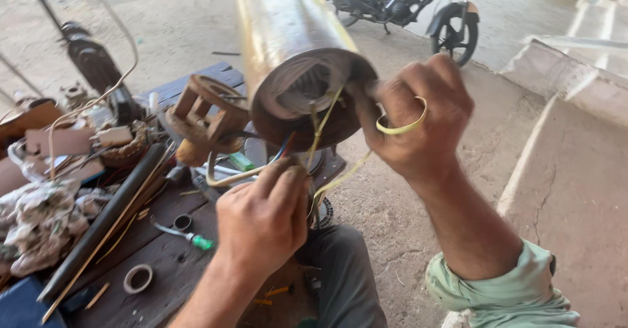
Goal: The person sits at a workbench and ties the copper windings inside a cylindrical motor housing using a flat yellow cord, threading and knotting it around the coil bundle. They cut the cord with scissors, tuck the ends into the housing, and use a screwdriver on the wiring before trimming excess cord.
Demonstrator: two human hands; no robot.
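Observation:
A long metal cylinder point(288, 34) with copper windings inside its open end tilts toward me. My right hand point(422, 122) grips the rim of that open end, with a yellow strip point(402, 128) looped over its fingers. My left hand point(261, 220) is just below the opening, pinching the yellow, red and blue wires point(314, 138) that come out of the cylinder.
A dark wooden bench point(170, 262) at left holds a rusty bracket point(206, 115), a black tube point(104, 220), a green-handled screwdriver point(190, 236), a tape ring point(138, 278) and rags point(36, 226). A motorcycle point(399, 4) stands behind. A concrete ledge point(569, 138) runs along the right.

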